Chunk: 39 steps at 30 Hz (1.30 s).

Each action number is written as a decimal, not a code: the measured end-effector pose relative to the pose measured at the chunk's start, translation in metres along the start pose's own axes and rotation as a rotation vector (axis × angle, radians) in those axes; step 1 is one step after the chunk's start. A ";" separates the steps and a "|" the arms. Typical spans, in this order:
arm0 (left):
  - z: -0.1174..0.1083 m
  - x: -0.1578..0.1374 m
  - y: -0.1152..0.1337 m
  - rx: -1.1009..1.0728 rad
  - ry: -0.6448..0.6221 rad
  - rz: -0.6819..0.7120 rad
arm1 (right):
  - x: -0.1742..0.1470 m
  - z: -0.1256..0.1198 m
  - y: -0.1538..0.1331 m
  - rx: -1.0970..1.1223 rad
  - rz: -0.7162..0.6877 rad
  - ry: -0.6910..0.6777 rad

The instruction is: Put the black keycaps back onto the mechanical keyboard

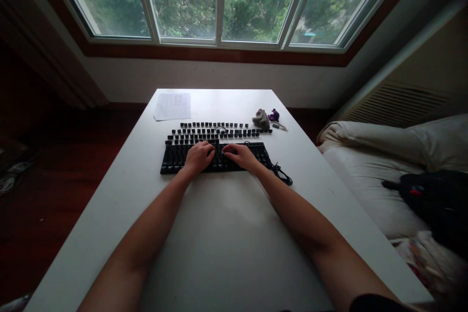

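Observation:
A black keyboard lies across the white table. Over its middle is my left hand, fingers curled and closed; what they hold, if anything, is hidden. My right hand reaches in from the other side, thumb and fingers pinched together above the keys. A tiny pale spot shows at its fingertips, too small to name. Just behind the keyboard, several loose black keycaps are laid out in rows. A thin curved wire-like thing lies among them.
A printed paper sheet lies at the table's far left. Toward the far right are a crumpled grey cloth, a purple crumpled thing and thin tools. A coiled black cable sits beside the keyboard. A sofa stands right.

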<state>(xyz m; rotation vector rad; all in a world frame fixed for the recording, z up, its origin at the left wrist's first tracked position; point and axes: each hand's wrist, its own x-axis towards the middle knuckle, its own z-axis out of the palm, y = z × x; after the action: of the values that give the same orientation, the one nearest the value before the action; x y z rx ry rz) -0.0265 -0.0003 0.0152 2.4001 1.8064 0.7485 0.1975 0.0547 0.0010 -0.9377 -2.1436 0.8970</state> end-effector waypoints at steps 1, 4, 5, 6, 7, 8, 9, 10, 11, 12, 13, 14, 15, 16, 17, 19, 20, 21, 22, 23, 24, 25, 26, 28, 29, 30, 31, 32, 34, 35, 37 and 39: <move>0.000 0.000 0.000 -0.001 0.000 -0.002 | 0.001 0.000 0.000 0.007 0.002 -0.007; 0.000 0.000 0.000 0.002 -0.001 -0.011 | 0.001 0.000 -0.002 -0.014 -0.001 -0.023; 0.000 0.000 0.000 0.004 -0.001 -0.012 | 0.001 0.000 -0.003 -0.040 -0.002 -0.024; 0.000 0.000 0.000 0.006 -0.002 -0.011 | 0.001 0.001 -0.006 -0.074 -0.004 -0.022; 0.000 0.000 0.000 0.009 -0.002 -0.012 | 0.001 0.001 -0.008 -0.114 -0.005 -0.020; 0.000 0.000 0.000 0.011 -0.003 -0.012 | 0.000 0.002 -0.010 -0.154 -0.007 -0.019; 0.000 0.000 -0.001 0.013 -0.004 -0.012 | 0.000 0.002 -0.013 -0.191 -0.012 -0.019; 0.000 0.000 -0.001 0.013 -0.004 -0.011 | 0.000 0.003 -0.015 -0.227 -0.022 -0.019; 0.001 -0.001 -0.001 0.013 -0.004 -0.009 | -0.001 0.004 -0.017 -0.263 -0.036 -0.020; 0.001 -0.001 -0.002 0.012 -0.004 -0.008 | -0.001 0.005 -0.019 -0.300 -0.056 -0.022; 0.001 -0.001 -0.002 0.011 -0.004 -0.006 | -0.001 0.006 -0.020 -0.339 -0.080 -0.024; 0.001 -0.001 -0.002 0.010 -0.005 -0.006 | -0.001 0.007 -0.021 -0.377 -0.107 -0.026; 0.000 -0.001 -0.002 0.008 -0.006 -0.008 | -0.001 0.008 -0.022 -0.411 -0.134 -0.030; 0.000 -0.001 -0.002 0.007 -0.008 -0.010 | -0.002 0.009 -0.023 -0.440 -0.159 -0.035; 0.000 -0.001 -0.001 0.005 -0.011 -0.011 | -0.002 0.010 -0.024 -0.463 -0.179 -0.044; 0.000 -0.001 -0.001 0.005 -0.013 -0.010 | -0.002 0.011 -0.024 -0.492 -0.202 -0.056; 0.000 -0.001 -0.001 0.006 -0.013 -0.007 | -0.002 0.012 -0.024 -0.499 -0.207 -0.058; 0.000 -0.001 -0.001 0.008 -0.012 -0.005 | -0.003 0.012 -0.024 -0.501 -0.210 -0.058; 0.000 -0.001 -0.001 0.011 -0.011 -0.004 | -0.003 0.012 -0.023 -0.501 -0.209 -0.054; 0.000 -0.001 -0.001 0.015 -0.011 -0.004 | -0.003 0.013 -0.023 -0.499 -0.208 -0.050; 0.000 -0.001 -0.001 0.018 -0.011 -0.003 | -0.003 0.013 -0.022 -0.497 -0.207 -0.045; 0.000 -0.001 -0.001 0.020 -0.013 -0.003 | -0.003 0.013 -0.021 -0.495 -0.206 -0.044; 0.000 -0.001 -0.001 0.022 -0.014 -0.004 | -0.003 0.013 -0.020 -0.493 -0.206 -0.045; 0.001 -0.001 -0.001 0.024 -0.016 -0.003 | -0.003 0.013 -0.019 -0.494 -0.202 -0.045; 0.001 -0.001 -0.001 0.023 -0.015 -0.002 | -0.003 0.013 -0.018 -0.498 -0.197 -0.041; 0.002 -0.001 0.000 0.023 -0.014 -0.002 | -0.003 0.013 -0.018 -0.503 -0.193 -0.035; 0.002 -0.001 0.000 0.022 -0.013 -0.003 | -0.003 0.013 -0.018 -0.509 -0.189 -0.030; 0.002 -0.001 0.000 0.021 -0.013 -0.005 | -0.003 0.012 -0.018 -0.511 -0.188 -0.028; 0.002 -0.001 0.001 0.021 -0.014 -0.007 | -0.004 0.011 -0.017 -0.506 -0.189 -0.036; 0.002 -0.001 0.001 0.022 -0.013 -0.007 | -0.004 0.011 -0.017 -0.502 -0.190 -0.041; 0.002 0.000 0.002 0.024 -0.010 -0.003 | -0.004 0.011 -0.017 -0.503 -0.187 -0.040; 0.002 0.000 0.003 0.022 -0.007 -0.003 | -0.005 0.012 -0.016 -0.516 -0.181 -0.024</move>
<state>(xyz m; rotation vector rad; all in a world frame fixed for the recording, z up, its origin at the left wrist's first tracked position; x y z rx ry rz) -0.0230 -0.0011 0.0146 2.4096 1.8252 0.7230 0.1851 0.0388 0.0056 -0.9493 -2.4870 0.2650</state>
